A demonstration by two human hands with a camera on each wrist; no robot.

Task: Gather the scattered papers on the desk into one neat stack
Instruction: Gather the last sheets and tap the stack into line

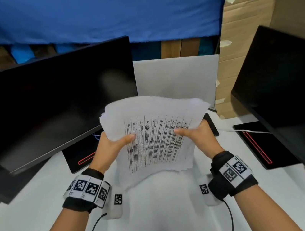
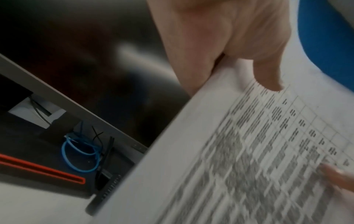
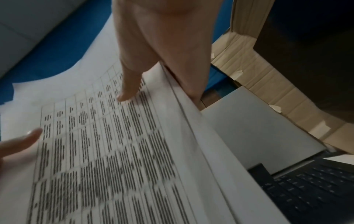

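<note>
I hold a stack of white papers upright above the white desk, its top sheet printed with a dense table. My left hand grips the stack's left edge, thumb on the front, fingers hidden behind. My right hand grips the right edge the same way. The sheets' upper edges fan out unevenly. In the left wrist view my left thumb presses the stack of papers. In the right wrist view the stack of papers shows several layered edges under my right thumb.
A dark monitor stands at the left, another monitor at the right. Cardboard leans at the back right. A grey laptop lid stands behind the papers, its keyboard below. Blue cable lies under the left monitor.
</note>
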